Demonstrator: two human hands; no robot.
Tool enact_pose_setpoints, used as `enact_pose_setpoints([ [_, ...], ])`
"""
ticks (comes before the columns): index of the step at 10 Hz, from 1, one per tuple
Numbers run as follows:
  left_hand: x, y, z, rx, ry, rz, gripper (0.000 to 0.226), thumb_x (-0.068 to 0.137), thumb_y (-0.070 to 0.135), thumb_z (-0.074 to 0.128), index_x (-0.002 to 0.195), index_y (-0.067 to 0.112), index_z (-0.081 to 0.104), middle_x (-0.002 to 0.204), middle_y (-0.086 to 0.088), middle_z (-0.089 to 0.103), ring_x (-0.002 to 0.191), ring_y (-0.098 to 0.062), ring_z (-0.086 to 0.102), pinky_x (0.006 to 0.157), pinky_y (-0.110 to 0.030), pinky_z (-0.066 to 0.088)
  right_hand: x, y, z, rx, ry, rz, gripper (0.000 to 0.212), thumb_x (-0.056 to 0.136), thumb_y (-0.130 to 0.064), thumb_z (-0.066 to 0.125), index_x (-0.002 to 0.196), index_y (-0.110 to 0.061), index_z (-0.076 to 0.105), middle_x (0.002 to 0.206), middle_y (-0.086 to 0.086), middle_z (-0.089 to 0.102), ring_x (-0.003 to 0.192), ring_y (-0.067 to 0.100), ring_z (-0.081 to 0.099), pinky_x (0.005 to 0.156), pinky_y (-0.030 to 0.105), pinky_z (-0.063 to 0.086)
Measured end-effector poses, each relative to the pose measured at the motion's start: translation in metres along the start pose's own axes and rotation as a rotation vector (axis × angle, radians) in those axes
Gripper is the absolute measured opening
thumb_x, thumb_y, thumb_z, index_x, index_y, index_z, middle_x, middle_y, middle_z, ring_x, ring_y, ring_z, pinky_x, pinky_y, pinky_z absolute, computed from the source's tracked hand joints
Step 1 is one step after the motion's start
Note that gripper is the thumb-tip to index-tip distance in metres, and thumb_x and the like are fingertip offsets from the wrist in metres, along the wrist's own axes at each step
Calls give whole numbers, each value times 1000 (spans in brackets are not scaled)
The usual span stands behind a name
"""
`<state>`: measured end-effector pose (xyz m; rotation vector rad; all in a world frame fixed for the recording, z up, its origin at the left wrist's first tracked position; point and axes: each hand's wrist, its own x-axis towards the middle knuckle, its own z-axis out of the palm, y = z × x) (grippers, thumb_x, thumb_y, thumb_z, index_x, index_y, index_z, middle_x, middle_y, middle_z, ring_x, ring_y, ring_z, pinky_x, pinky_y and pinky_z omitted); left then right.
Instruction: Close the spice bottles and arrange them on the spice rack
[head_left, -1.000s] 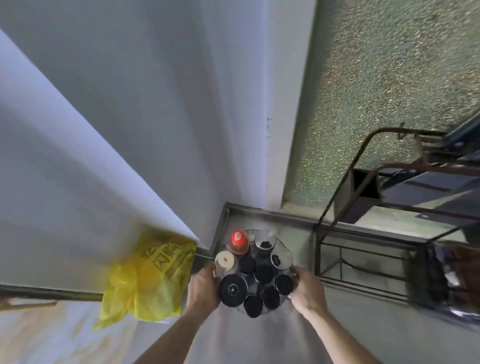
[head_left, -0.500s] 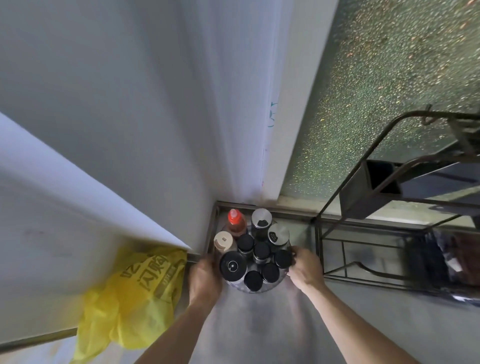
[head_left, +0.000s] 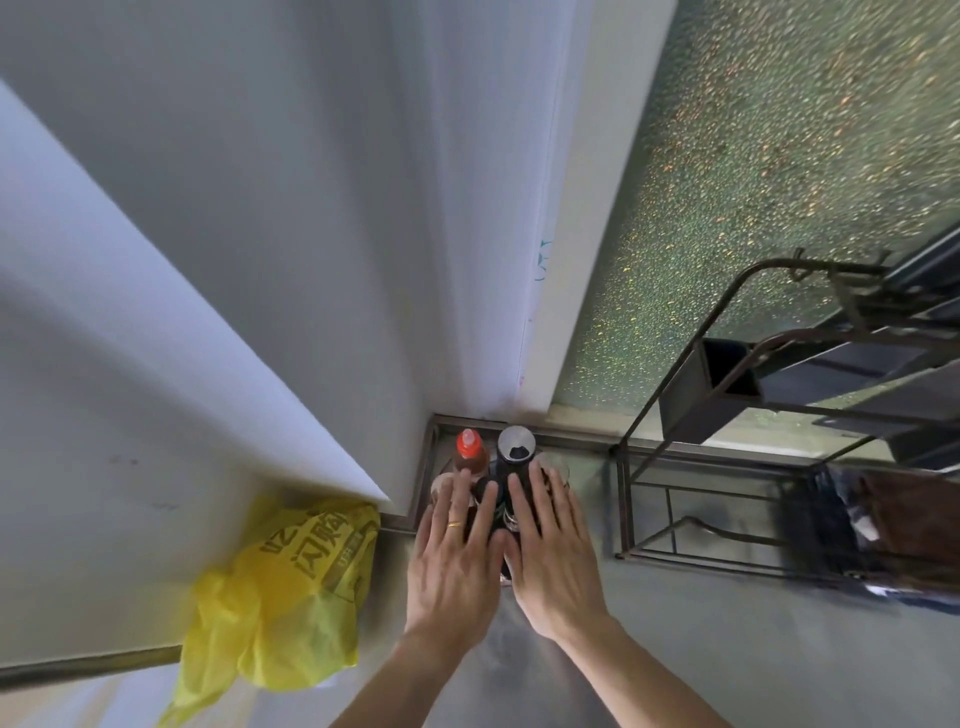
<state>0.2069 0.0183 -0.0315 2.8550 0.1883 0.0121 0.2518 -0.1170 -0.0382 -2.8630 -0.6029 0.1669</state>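
Your left hand (head_left: 457, 561) and right hand (head_left: 550, 558) lie side by side, palms down, fingers spread flat and gripping nothing, over the tops of the spice bottles. A ring sits on one finger of the left. Whether the palms press on the caps or float just above them, you cannot tell from here.

Under your hands the bottles stand clustered on the spice rack, which is almost wholly hidden. Only the far ones show: the red-capped bottle (head_left: 470, 449) and, just beside it, the tall dark bottle with the silver lid (head_left: 515, 447). The cluster sits in the far left corner of the steel counter (head_left: 701, 623), close against the raised rim and the white wall (head_left: 311, 208).

The risk is in what you cannot see. With both palms covering the caps, a push or a sideways drag could tip a bottle, and a lid left loose would probably spill. The two tall bottles at the back look top-heavy and would likely go first.

Room is tight. Wall and rim block the far and left sides; the wire rack (head_left: 675, 499) stands near on the right; the yellow plastic bag (head_left: 291, 587) hangs off the left edge. Your only free path is toward you, over the bare counter.
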Motion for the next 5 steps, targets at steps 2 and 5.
enact_pose_setpoints([
  [2, 3, -1, 1, 57, -74, -11, 58, 103, 48, 9, 158, 28, 19, 167, -4, 5, 156, -25, 6, 124, -45, 24, 0, -8, -6, -62, -54, 25, 66, 100, -45, 9, 159, -15, 11, 168, 12, 2, 155, 28, -5, 125, 49, 16],
  [5, -34, 20, -45, 13, 26, 4, 54, 102, 44, 29, 147, 18, 45, 158, -12, 39, 147, -32, 34, 117, -48, 35, -60, -4, -65, 268, 61, 127, 55, 104, -35, 40, 151, -9, 35, 161, 12, 31, 151, 28, 24, 123, 39, 24],
])
